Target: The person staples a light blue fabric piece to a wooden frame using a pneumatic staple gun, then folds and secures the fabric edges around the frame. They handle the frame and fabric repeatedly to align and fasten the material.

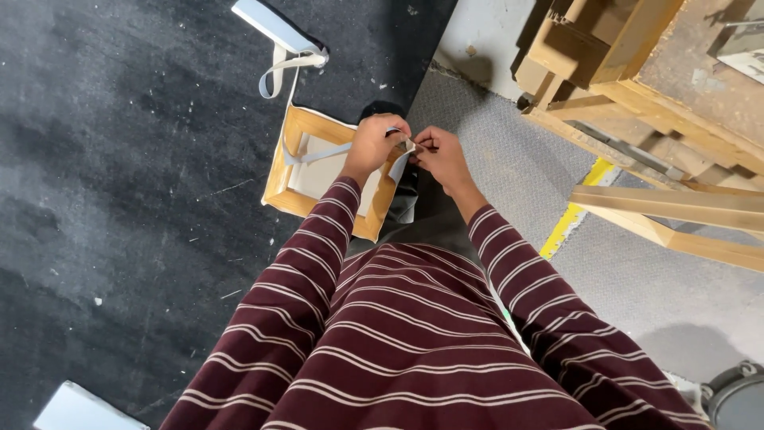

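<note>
Pinched between the fingertips of both hands, one small piece of pale material is held at the upper right corner of a single wooden frame; what the piece is cannot be told at this size. Left hand is closed over the frame's corner, with a pale grey strap passing under its fingers, and right hand is clenched just beside it, thumb and forefinger meeting the left hand's. One frame is seen, rectangular, of light honey-coloured wood with a pale panel set inside it, held tilted above a dark carpet. Its long axis is seen running from lower left toward upper right, the gripped corner being nearest the hands. The strap is carried across the panel and up past the frame's top edge, where it is looped against one flat grey-white board. Two sleeves of maroon cloth with thin pale stripes are seen below the hands. One stack of wooden frames and beams is seen at the right, well apart from the hands, above a grey floor crossed by one yellow line.
</note>
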